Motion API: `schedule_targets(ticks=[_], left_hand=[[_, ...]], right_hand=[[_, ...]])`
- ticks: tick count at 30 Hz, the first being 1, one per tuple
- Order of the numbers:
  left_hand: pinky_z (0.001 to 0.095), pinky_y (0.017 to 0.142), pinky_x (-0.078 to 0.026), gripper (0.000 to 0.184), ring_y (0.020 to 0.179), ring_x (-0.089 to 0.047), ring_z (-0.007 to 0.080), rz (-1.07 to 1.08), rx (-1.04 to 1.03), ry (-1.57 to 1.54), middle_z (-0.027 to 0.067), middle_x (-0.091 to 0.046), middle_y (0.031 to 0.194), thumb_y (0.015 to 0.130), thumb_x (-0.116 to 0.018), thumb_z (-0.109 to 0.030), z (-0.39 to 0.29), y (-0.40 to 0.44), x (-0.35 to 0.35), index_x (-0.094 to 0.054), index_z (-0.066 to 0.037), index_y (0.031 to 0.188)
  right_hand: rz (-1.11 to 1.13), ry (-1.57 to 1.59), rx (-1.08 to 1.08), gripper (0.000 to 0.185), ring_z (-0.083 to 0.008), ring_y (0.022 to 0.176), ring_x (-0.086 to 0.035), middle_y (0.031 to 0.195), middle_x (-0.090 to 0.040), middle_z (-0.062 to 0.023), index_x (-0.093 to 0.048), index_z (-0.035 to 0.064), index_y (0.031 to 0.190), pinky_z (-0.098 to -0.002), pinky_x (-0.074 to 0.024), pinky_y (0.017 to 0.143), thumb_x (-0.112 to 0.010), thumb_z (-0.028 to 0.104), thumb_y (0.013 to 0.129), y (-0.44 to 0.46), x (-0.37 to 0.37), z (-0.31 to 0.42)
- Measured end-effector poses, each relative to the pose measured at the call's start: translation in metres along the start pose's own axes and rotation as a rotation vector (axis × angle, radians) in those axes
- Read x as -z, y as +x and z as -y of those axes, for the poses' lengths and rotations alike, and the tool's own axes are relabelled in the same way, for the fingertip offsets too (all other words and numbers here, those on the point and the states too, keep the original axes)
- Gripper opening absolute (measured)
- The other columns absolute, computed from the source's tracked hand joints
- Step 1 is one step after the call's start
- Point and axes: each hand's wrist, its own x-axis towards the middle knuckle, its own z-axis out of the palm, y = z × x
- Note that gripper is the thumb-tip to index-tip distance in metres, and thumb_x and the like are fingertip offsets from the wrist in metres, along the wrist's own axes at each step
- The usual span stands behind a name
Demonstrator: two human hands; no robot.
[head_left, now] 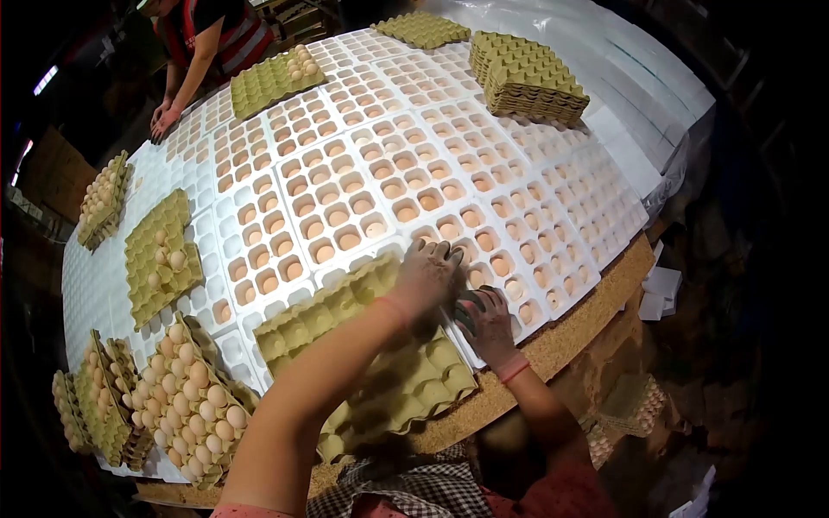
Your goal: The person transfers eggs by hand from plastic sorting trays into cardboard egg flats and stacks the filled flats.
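At left, eggs (198,374) could be spilled from a tilted, loaded pulp tray (248,398) if it is nudged by the left arm (319,371). Farther right, over a white foam tray (490,252) near the board (596,304) edge, the left hand (427,274) and adjoining right hand (488,325) are held with bent fingers; whether anything is pinched cannot be told. Eggs could be cracked by hard pressing. The foam tray's long axis seems laid far-left to near-right, cells facing up.

White trays (294,220); olive-green cartons (311,332); pinkish-tan eggs (198,374); dark-and-white checked cloth (414,488).
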Motion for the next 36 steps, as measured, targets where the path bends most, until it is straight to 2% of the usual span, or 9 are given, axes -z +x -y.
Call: schedule_targets(ticks=[5,7,13,15,21,23,25,29,36], left_hand=[[0.0452,0.108,-0.037,0.055,0.126,-0.047,0.0381,-0.263,0.115,-0.369,0.0202,-0.046,0.138,0.088,-0.061,-0.026,-0.005,-0.06,0.065,-0.047,-0.007,0.138],[0.0395,0.111,-0.036,0.058,0.134,-0.043,0.0328,-0.466,0.29,-0.433,0.0182,-0.041,0.145,0.086,-0.057,0.002,-0.01,-0.135,0.094,-0.042,-0.003,0.141],[0.0367,0.115,-0.025,0.066,0.139,-0.034,0.0268,-0.907,0.927,-0.883,0.0156,-0.034,0.15,0.088,-0.052,0.009,-0.059,-0.327,0.029,-0.027,0.001,0.148],[0.0375,0.112,-0.03,0.062,0.135,-0.038,0.0284,-0.874,0.914,-0.759,0.0167,-0.037,0.147,0.089,-0.052,0.007,-0.089,-0.348,0.037,-0.029,0.002,0.146],[0.0394,0.107,-0.038,0.058,0.126,-0.045,0.0382,-0.808,0.825,-0.479,0.0228,-0.043,0.136,0.084,-0.056,0.005,-0.129,-0.358,0.05,-0.038,0.004,0.14],[0.0409,0.106,-0.039,0.061,0.126,-0.045,0.0393,-0.764,0.872,-0.651,0.0232,-0.043,0.136,0.081,-0.058,0.003,-0.134,-0.347,0.037,-0.04,0.002,0.139],[0.0463,0.106,-0.039,0.068,0.127,-0.044,0.0412,-0.57,0.711,-0.442,0.0224,-0.041,0.139,0.078,-0.065,-0.007,-0.125,-0.329,0.023,-0.04,0.0,0.14],[0.0598,0.112,-0.024,0.089,0.137,-0.03,0.0429,-0.216,0.469,-0.208,0.0222,-0.037,0.144,0.072,-0.076,-0.045,-0.132,-0.248,0.004,-0.04,-0.006,0.143],[0.0682,0.109,-0.017,0.086,0.133,-0.031,0.0453,0.014,0.188,0.152,0.0182,-0.04,0.143,0.075,-0.065,-0.065,-0.106,-0.175,-0.042,-0.045,-0.015,0.143]], right_hand=[[-0.192,0.185,-0.026,0.049,-0.0412,0.112,-0.05,0.122,-0.052,-0.017,-0.051,0.0092,0.123,-0.0528,-0.0419,0.095,-0.065,0.032,0.081,-0.014,0.031,0.02],[-0.103,0.273,0.018,0.057,-0.0391,0.108,-0.053,0.121,-0.052,-0.017,-0.049,0.0082,0.129,-0.0499,-0.0445,0.092,-0.062,0.039,0.083,-0.02,0.058,0.05],[0.437,0.11,-0.363,0.061,-0.0297,0.114,-0.057,0.127,-0.056,-0.0211,-0.037,0.0045,0.142,-0.0442,-0.0492,0.086,-0.062,0.024,0.091,-0.029,0.014,0.064],[-0.13,0.122,-0.074,0.055,-0.0396,0.1,-0.06,0.113,-0.061,-0.0226,-0.042,0.0074,0.14,-0.048,-0.0497,0.086,-0.056,0.014,0.087,-0.036,-0.003,0.026],[-0.077,0.299,-0.28,0.044,-0.0397,0.108,-0.059,0.119,-0.06,-0.0234,-0.046,0.0024,0.137,-0.0461,-0.0468,0.092,-0.053,0.014,0.095,0.03,0.146,-0.13],[-0.239,-0.34,-0.169,0.049,-0.0408,0.108,-0.059,0.126,-0.056,-0.0234,-0.042,0.0034,0.139,-0.0476,-0.0484,0.089,-0.056,0.018,0.095,0.04,0.159,-0.178],[-0.352,-0.181,0.028,0.051,-0.0441,0.107,-0.056,0.129,-0.051,-0.0255,-0.039,0.0053,0.139,-0.0489,-0.047,0.091,-0.058,0.022,0.094,0.065,0.174,-0.101],[0.331,-0.474,-0.157,0.095,-0.0501,0.129,-0.038,0.145,-0.036,-0.031,-0.03,0.0021,0.147,-0.0601,-0.0254,0.108,-0.053,0.069,0.084,0.03,0.078,-0.013],[-0.067,-0.3,-0.112,0.062,-0.0422,0.124,-0.047,0.131,-0.052,-0.0236,-0.048,0.0217,0.135,-0.0529,-0.0398,0.098,-0.066,0.008,0.077,0.001,0.095,-0.077]])
